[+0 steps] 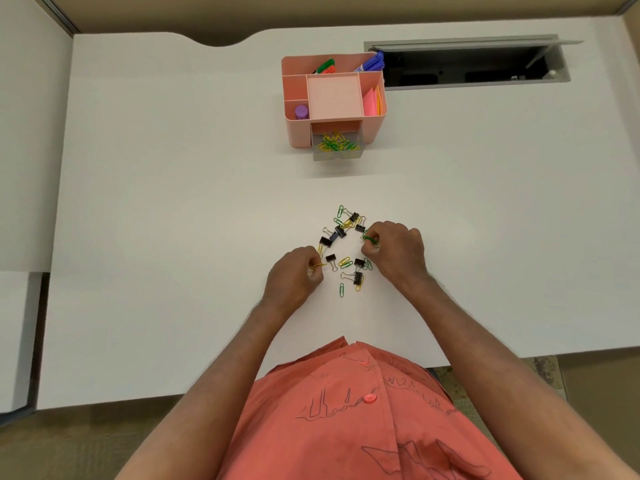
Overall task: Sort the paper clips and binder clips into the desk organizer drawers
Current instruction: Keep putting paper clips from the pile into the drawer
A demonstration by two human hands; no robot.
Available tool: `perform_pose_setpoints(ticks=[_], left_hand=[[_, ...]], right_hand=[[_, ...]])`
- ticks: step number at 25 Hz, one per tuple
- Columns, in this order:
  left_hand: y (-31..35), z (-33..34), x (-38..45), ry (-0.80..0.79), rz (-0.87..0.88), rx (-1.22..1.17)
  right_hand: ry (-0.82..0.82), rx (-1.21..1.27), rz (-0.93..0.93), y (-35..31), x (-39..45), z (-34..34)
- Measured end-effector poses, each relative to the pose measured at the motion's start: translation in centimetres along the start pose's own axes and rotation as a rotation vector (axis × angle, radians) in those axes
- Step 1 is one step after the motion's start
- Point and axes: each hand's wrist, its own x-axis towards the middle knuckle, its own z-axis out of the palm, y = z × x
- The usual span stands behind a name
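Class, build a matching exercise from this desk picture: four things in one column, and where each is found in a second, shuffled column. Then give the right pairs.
Things
1. yellow paper clip
2. green paper clip
3. purple-capped glue stick
4. black binder clips

Places
A. loose on the white desk
B. pinched in the left hand
C. pink organizer's front-left compartment
D. pinched in the right hand

Pairs: 1-B, 2-D, 3-C, 4-A
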Motion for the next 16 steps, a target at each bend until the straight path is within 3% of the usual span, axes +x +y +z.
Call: perform_pose_setpoints(ticks=[2,5,9,13,16], left_hand=[[-0.7,-0.9,0.1,-0.024,-0.069,-0.203],[-1.0,-2.5,0.1,0.001,-0.116,-0.304],[0.4,-4.9,1.3,0.134,-0.106,-0.388],[3.5,-8.5,4.5,0.260,0.021,-0.411],[5.3,-10.8,7.9,0.325,0.099,-0.339]], right_hand=[[-0.057,0.275,0.090,-0.9,0.5,-1.9],[0.036,0.456,0.048,-3.2,3.2,-5.6],[0.241,0.274,-0.191,-6.7,9.3,-9.2],[0.177,-0.071,-0.249,-8.1,14.4,-8.4],[0.145,-0.162,-0.264,-8.0,15.4,-7.4]])
